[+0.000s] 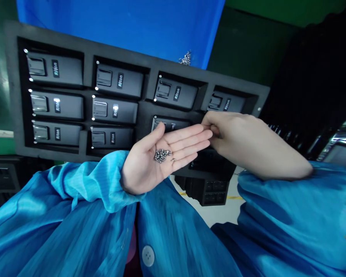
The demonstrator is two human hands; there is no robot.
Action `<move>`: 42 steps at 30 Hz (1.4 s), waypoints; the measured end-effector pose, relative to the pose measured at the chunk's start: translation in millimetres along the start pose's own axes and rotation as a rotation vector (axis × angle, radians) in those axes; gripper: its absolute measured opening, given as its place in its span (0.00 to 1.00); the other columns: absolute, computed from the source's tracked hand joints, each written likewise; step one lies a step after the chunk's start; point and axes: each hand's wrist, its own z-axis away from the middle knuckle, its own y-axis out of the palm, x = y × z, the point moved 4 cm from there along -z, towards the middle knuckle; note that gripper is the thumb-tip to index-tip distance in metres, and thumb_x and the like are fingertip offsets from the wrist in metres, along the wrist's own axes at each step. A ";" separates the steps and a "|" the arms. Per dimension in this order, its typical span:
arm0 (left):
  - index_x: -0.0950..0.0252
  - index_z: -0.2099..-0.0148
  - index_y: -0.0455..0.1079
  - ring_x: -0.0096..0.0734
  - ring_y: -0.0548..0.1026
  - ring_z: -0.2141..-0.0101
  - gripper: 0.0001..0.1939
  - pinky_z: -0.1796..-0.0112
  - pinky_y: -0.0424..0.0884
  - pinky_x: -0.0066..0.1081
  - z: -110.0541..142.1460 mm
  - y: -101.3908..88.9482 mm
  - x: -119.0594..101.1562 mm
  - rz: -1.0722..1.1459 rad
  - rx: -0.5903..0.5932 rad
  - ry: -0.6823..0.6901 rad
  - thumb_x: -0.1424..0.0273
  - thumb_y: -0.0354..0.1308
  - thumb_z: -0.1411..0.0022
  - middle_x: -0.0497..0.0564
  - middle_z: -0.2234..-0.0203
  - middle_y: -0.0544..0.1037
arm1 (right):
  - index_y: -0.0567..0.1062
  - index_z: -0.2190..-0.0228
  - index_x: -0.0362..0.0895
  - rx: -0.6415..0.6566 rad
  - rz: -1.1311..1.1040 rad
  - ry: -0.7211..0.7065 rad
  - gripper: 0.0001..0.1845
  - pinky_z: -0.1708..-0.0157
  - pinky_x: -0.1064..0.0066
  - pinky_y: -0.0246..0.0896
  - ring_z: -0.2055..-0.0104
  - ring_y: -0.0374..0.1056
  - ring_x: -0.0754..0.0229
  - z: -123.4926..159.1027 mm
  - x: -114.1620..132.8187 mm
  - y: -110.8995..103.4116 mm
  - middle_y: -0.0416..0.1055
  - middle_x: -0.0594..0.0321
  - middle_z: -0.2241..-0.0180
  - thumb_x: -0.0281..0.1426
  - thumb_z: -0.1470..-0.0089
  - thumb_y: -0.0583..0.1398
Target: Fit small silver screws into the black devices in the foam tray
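Many tiny silver screws (162, 155) in a loose heap on the palm of the left hand (141, 169); left grip apart, palm up, fingers extended and pointing toward the right hand (242, 144). Right grip pinched together, fingertips bunched and touching or almost touching the left fingertips, with anything held between them hidden or too small to tell. Directly beyond both grips, a tilted black foam tray (144, 57) with rectangular pockets, nine black Riton-labelled modules (57, 105) showing in them, one partly hidden behind the left fingers and another just past the right grip. Farther beyond the grips, past the tray's top edge, a blue plastic bin (115, 27), with a small cluster of silver screws (186, 58) at its lower edge. Below the right grip, a stack of black plastic crates (206, 190) on a pale floor (233, 211) marked with a yellow line. Behind the wrists, toward the camera, blue antistatic smock sleeves (86, 184) on both arms, and a white button (148, 256) on the smock front below and between the grips. Off to the right of the right grip, a dark unit (294, 77) with metal edges, too dim for detail.
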 end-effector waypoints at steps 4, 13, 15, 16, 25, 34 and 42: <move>0.69 0.25 0.54 0.35 0.64 0.32 0.35 0.32 0.56 0.34 0.3 0.0 -0.1 -0.017 -0.007 0.003 0.55 0.31 0.23 0.54 0.33 0.68 | 0.62 0.74 0.49 0.064 0.045 0.036 0.13 0.73 0.65 0.53 0.76 0.60 0.61 -3.1 -1.4 -3.6 0.70 0.64 0.74 0.19 0.49 0.57; 0.69 0.27 0.58 0.38 0.63 0.31 0.36 0.32 0.56 0.35 -1.9 -4.0 1.2 0.026 -0.044 0.012 0.53 0.31 0.23 0.55 0.34 0.69 | 0.72 0.63 0.51 -0.442 -0.113 -0.044 0.05 0.66 0.60 0.66 0.66 0.69 0.57 38.4 38.4 -42.7 0.72 0.63 0.68 0.30 0.39 0.64; 0.69 0.28 0.60 0.39 0.65 0.32 0.36 0.34 0.59 0.35 -2.6 -4.5 1.8 0.032 -0.051 0.003 0.53 0.31 0.23 0.56 0.38 0.75 | 0.72 0.62 0.52 -0.439 -0.176 -0.172 0.07 0.62 0.58 0.66 0.62 0.70 0.55 40.4 60.4 -37.9 0.73 0.62 0.65 0.27 0.38 0.63; 0.69 0.29 0.62 0.39 0.68 0.34 0.36 0.36 0.62 0.34 -2.6 -4.5 2.0 0.030 -0.053 0.000 0.54 0.30 0.23 0.57 0.41 0.78 | 0.73 0.61 0.51 -0.406 -0.205 -0.224 0.07 0.61 0.57 0.66 0.61 0.71 0.55 38.8 69.7 -33.1 0.74 0.61 0.63 0.26 0.39 0.63; 0.67 0.34 0.69 0.35 0.80 0.51 0.35 0.49 0.70 0.32 0.6 -1.6 3.7 0.045 -0.030 0.002 0.59 0.27 0.22 0.54 0.61 0.84 | 0.76 0.65 0.48 -0.247 -0.217 -0.224 0.04 0.64 0.59 0.61 0.62 0.67 0.53 22.7 88.1 -11.8 0.73 0.59 0.64 0.26 0.38 0.61; 0.68 0.67 0.76 0.25 0.80 0.68 0.38 0.59 0.73 0.25 1.7 -3.0 2.8 0.084 -0.026 0.028 0.64 0.26 0.21 0.52 0.72 0.80 | 0.73 0.69 0.47 -0.241 -0.139 -0.247 0.07 0.63 0.58 0.57 0.61 0.65 0.52 20.4 94.5 -7.1 0.72 0.60 0.66 0.24 0.40 0.62; 0.68 0.62 0.77 0.31 0.81 0.60 0.33 0.55 0.74 0.29 0.3 -5.0 1.8 0.053 -0.079 0.014 0.61 0.32 0.22 0.54 0.69 0.81 | 0.69 0.66 0.48 -0.348 -0.170 -0.296 0.08 0.62 0.58 0.58 0.62 0.67 0.54 23.6 91.6 -10.3 0.73 0.63 0.65 0.24 0.41 0.62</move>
